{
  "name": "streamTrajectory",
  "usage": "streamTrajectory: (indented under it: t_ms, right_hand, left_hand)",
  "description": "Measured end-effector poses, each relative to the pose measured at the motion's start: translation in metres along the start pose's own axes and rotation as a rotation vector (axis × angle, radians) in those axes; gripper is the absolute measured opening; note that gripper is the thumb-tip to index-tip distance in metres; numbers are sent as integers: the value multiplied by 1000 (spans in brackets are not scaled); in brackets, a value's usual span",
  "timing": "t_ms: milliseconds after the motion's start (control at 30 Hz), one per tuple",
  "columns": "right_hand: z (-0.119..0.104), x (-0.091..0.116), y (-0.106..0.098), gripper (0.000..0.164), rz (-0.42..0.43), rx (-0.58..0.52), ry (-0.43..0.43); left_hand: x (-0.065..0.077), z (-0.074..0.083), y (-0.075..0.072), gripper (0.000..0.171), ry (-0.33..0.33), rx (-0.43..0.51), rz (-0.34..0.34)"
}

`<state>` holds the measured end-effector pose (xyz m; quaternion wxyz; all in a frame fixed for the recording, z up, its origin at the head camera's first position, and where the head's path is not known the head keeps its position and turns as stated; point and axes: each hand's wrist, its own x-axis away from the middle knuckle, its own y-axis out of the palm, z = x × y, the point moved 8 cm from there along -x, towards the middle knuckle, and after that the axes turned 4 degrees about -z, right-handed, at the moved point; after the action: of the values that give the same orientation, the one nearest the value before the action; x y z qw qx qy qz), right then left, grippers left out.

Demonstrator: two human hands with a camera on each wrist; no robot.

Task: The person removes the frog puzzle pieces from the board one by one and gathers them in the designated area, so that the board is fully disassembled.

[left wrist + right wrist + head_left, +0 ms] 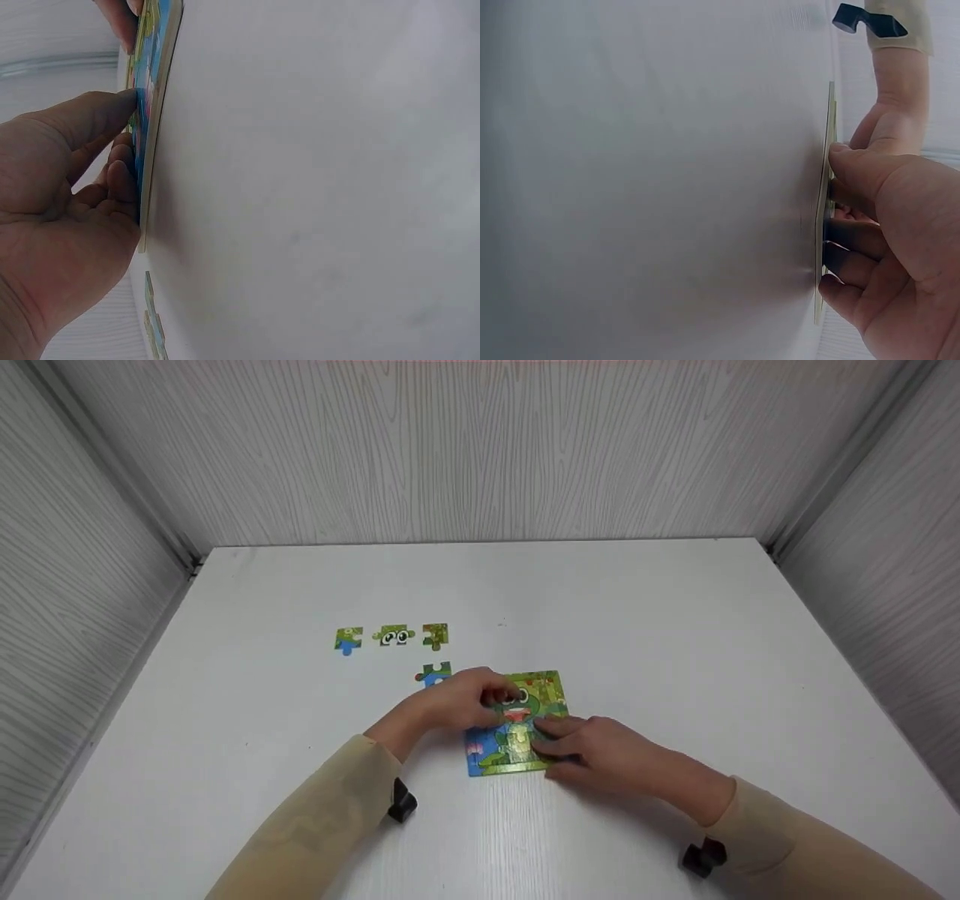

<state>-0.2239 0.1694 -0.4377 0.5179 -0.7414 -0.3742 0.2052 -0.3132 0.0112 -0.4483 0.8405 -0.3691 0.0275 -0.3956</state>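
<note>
A square jigsaw board (514,769) with a green cartoon frog on a blue and green scene lies on the white table. Over its upper left part is my left hand (466,699), thumb and index finger spread around the frog's mouth, tips on the picture. In the left wrist view that hand's thumb (105,112) touches the board's face while the other fingers bend beside it; I cannot tell whether a loose piece is beneath them. My right hand (600,751) rests its fingertips on the board's right side, thumb near the lower edge. The hands hide parts of the picture.
Beyond the board to the left lie loose jigsaw pieces: a green and blue piece (348,640), a piece with two eyes (394,636) and a green piece with red (436,635). A blue and green piece (436,672) is partly behind my left hand. Grey wood-grain walls (480,450) enclose the table.
</note>
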Motion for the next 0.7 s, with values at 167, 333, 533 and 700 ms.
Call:
streamTrajectory:
  t_ms: [167, 333, 533, 700]
  right_hand:
    - [0, -1, 0, 46, 4, 9, -5]
    - [0, -1, 0, 44, 22, 29, -31]
    - [0, 0, -1, 43, 34, 32, -42]
    - [0, 1, -2, 42, 30, 26, -42]
  left_hand:
    - [0, 1, 0, 37, 36, 12, 4]
    - [0, 3, -1, 36, 72, 28, 8]
    - [0, 3, -1, 34, 63, 59, 7]
    - [0, 2, -1, 36, 54, 81, 5]
